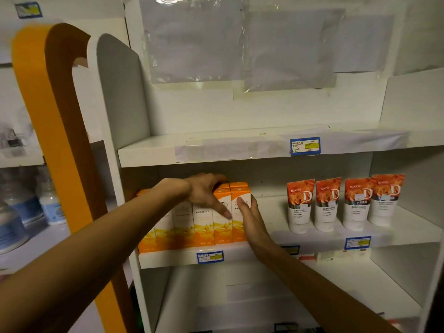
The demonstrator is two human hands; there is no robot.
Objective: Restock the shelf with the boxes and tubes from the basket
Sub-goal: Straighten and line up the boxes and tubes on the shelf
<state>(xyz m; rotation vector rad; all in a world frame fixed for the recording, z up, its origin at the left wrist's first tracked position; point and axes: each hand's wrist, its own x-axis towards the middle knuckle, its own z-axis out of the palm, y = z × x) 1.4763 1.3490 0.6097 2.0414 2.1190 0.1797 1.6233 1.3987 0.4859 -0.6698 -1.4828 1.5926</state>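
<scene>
While my left hand (204,191) grips the light, stiff orange boxes (223,212) on top, my flat right hand (249,212) presses their side.

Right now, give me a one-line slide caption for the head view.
Both hands square up orange boxes on the middle shelf: left hand grips from above, right hand presses the end box; four tubes stand alongside.

An orange curved panel (55,131) stands at the left edge of the shelving unit, with a white rounded divider (120,92) just beside it. Clear plastic sheets (240,44) hang on the back wall above the upper board. Blue-framed price labels (305,145) sit on the board fronts. On the neighbouring rack to the left stand white bottles (49,203), blurred.
</scene>
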